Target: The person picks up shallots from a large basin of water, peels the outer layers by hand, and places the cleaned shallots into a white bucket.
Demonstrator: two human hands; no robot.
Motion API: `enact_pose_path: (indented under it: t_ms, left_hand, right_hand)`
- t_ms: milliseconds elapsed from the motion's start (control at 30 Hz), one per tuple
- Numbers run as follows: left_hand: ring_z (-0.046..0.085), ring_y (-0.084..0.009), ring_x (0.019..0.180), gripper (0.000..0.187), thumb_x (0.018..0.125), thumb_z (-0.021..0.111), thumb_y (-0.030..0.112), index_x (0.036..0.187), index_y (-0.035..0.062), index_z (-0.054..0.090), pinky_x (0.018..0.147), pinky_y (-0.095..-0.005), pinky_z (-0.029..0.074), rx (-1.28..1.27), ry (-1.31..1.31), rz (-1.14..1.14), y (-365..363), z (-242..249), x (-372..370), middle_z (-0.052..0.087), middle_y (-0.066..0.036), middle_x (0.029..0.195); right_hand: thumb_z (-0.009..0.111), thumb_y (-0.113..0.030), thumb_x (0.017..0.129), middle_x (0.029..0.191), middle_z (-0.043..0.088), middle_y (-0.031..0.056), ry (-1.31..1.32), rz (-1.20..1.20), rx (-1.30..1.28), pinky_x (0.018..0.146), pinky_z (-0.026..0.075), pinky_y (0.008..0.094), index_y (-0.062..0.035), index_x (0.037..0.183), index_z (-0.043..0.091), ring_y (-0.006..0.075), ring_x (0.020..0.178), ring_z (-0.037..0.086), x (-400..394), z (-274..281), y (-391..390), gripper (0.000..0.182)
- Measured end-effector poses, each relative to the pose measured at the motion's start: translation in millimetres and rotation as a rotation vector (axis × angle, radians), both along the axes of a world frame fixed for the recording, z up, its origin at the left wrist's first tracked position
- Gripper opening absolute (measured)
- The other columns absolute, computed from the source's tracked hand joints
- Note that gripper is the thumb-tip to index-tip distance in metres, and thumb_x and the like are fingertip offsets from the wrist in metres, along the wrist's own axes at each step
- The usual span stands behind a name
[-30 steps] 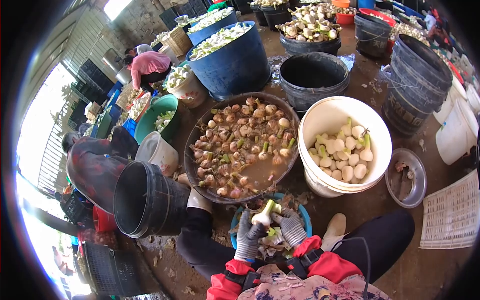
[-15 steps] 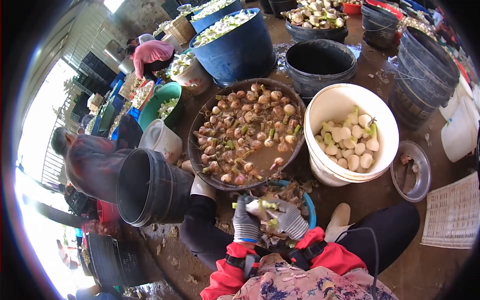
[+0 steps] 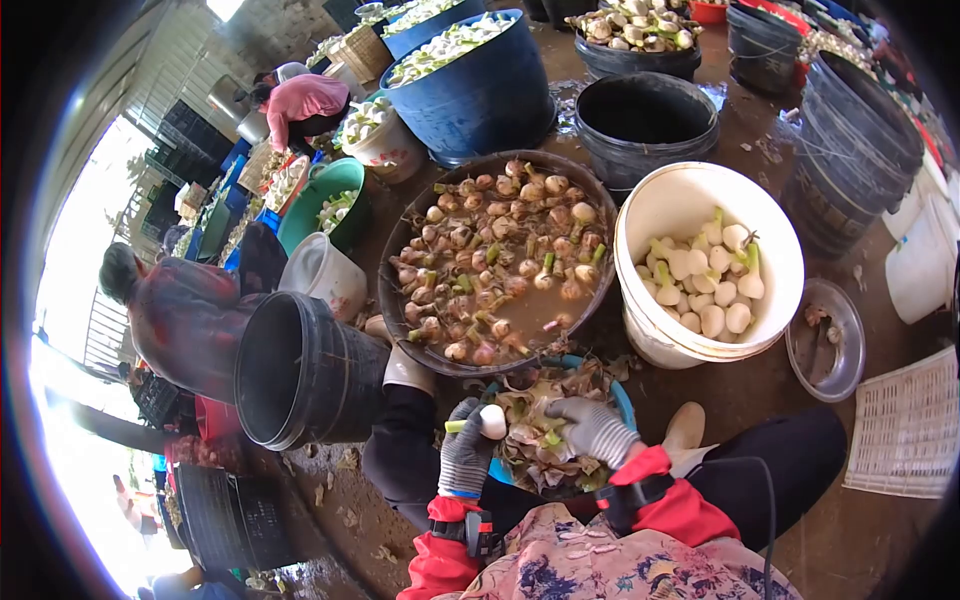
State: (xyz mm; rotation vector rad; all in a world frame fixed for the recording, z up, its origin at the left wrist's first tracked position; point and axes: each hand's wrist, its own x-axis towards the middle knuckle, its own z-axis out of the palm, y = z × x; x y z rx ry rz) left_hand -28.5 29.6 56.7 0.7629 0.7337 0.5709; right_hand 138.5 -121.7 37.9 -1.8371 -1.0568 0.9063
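My left hand (image 3: 466, 450), in a grey striped glove, is closed on a white peeled garlic bulb (image 3: 493, 422) whose green stem points left. Over the blue basin (image 3: 622, 405) is my right hand (image 3: 590, 425), gloved too, its fingers at the loose garlic skins (image 3: 540, 415); what it holds, if anything, is hidden. Just beyond lies a wide dark tub (image 3: 395, 290) of unpeeled garlic bulbs (image 3: 500, 235) in muddy water. To its right stands a white bucket (image 3: 650, 320) with several peeled bulbs (image 3: 712, 285) inside.
Black buckets (image 3: 310, 370) stand at left, with others at the back and right. A large blue tub (image 3: 470, 110) of garlic is behind. At right are a metal bowl (image 3: 850, 350) and a white basket (image 3: 905, 425). One person (image 3: 190, 315) sits left; another (image 3: 300, 103) bends behind.
My hands have moved apart. The bulb, earlier between both hands among loose skins, now shows white and bare in my left hand, while my right hand has shifted over the skins.
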Motion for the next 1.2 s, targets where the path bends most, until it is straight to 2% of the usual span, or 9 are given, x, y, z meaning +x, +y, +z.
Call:
enact_pose_path:
  t_ms: [167, 333, 433, 667, 733, 900, 1000, 1067, 1200]
  left_hand:
    - [0.054, -0.0195, 0.102, 0.033, 0.073, 0.071, -0.003, 0.102, 0.0039, 0.057, 0.091, -0.0294, 0.044, 0.372, 0.143, -0.125, 0.9, -20.0, -1.2, 0.053, -0.009, 0.111]
    - [0.055, -0.0188, 0.096, 0.028, 0.063, 0.077, -0.004, 0.086, 0.0045, 0.063, 0.086, -0.0294, 0.045, 0.857, 0.293, -0.162, -15.8, -12.1, 11.5, 0.054, -0.008, 0.103]
    - [0.055, -0.0163, 0.08, 0.03, 0.061, 0.079, -0.005, 0.085, 0.0058, 0.064, 0.074, -0.0272, 0.047, 1.056, 0.451, -0.049, -28.9, -7.9, 18.1, 0.054, -0.005, 0.09]
    - [0.057, -0.017, 0.079, 0.027, 0.064, 0.078, -0.002, 0.086, 0.0076, 0.065, 0.071, -0.0277, 0.047, 1.218, 0.416, -0.273, -32.6, -6.1, 26.8, 0.057, -0.006, 0.088]
    - [0.058, -0.0171, 0.08, 0.028, 0.065, 0.077, -0.003, 0.088, 0.0069, 0.065, 0.072, -0.0274, 0.049, 1.181, 0.336, -0.28, -22.8, -13.9, 19.5, 0.058, -0.005, 0.09]
    - [0.058, -0.0182, 0.095, 0.031, 0.068, 0.073, -0.008, 0.095, 0.0042, 0.063, 0.085, -0.0299, 0.049, 0.418, 0.157, -0.208, -19.9, -14.0, 3.6, 0.059, -0.008, 0.103]
    - [0.055, -0.0254, 0.107, 0.031, 0.074, 0.066, -0.009, 0.102, 0.0028, 0.059, 0.094, -0.0388, 0.048, 0.133, 0.041, -0.141, -24.5, -5.0, 0.2, 0.058, -0.013, 0.113]
    - [0.055, -0.0303, 0.109, 0.031, 0.078, 0.062, -0.006, 0.106, 0.0034, 0.055, 0.095, -0.0454, 0.047, -0.188, -0.085, -0.092, -25.8, 9.8, 7.9, 0.057, -0.014, 0.115]
    - [0.053, -0.0342, 0.111, 0.031, 0.081, 0.059, -0.002, 0.111, 0.0049, 0.051, 0.095, -0.0507, 0.045, -0.307, -0.271, 0.005, -10.7, -6.4, 35.8, 0.055, -0.016, 0.117]
  right_hand:
    - [0.061, -0.01, 0.084, 0.11, 0.063, 0.015, 0.314, -0.237, 0.204, 0.09, 0.046, 0.0297, -0.0021, 0.117, 0.057, 0.0241, 0.1, 0.061, -25.7, -26.8, 19.2, 0.034]
    - [0.062, -0.005, 0.083, 0.107, 0.064, 0.0145, 0.501, -0.345, 0.23, 0.086, 0.048, 0.0276, 0.0008, 0.119, 0.055, 0.0208, 0.097, 0.062, -24.4, -6.1, 19.7, 0.036]
    - [0.061, -0.003, 0.083, 0.103, 0.065, 0.0154, 0.274, -0.364, 0.234, 0.082, 0.049, 0.03, -0.0015, 0.118, 0.056, 0.0238, 0.093, 0.063, -30.5, -17.4, 24.5, 0.035]
    - [0.054, -0.002, 0.086, 0.1, 0.064, 0.0168, -0.025, -0.377, 0.238, 0.08, 0.048, 0.0318, -0.0051, 0.117, 0.056, 0.029, 0.09, 0.062, -31.0, -35.0, 23.7, 0.031]
    - [0.052, -0.001, 0.086, 0.099, 0.064, 0.0166, -0.035, -0.384, 0.262, 0.08, 0.048, 0.0317, -0.005, 0.116, 0.056, 0.0286, 0.089, 0.062, -29.4, -37.4, 23.3, 0.03]
    - [0.053, 0.002, 0.085, 0.1, 0.062, 0.0151, 0.364, -0.568, 0.169, 0.083, 0.046, 0.0308, -0.003, 0.113, 0.055, 0.0248, 0.09, 0.059, -8.4, -15.8, 13.5, 0.029]
    - [0.056, 0.0, 0.085, 0.109, 0.062, 0.013, 0.181, -0.518, 0.199, 0.088, 0.046, 0.0299, -0.0032, 0.114, 0.057, 0.0243, 0.097, 0.06, -12.4, -31.0, 14.1, 0.029]
    - [0.054, 0.0, 0.087, 0.106, 0.062, 0.0109, 0.239, -0.545, 0.213, 0.085, 0.047, 0.0283, -0.0031, 0.113, 0.057, 0.0208, 0.094, 0.06, -14.4, -38.2, 13.9, 0.027]
    - [0.048, 0.002, 0.089, 0.102, 0.061, 0.0061, 0.501, -0.724, 0.353, 0.063, 0.051, 0.0249, -0.0038, 0.111, 0.056, 0.0111, 0.077, 0.058, -7.5, -75.0, 12.1, 0.024]
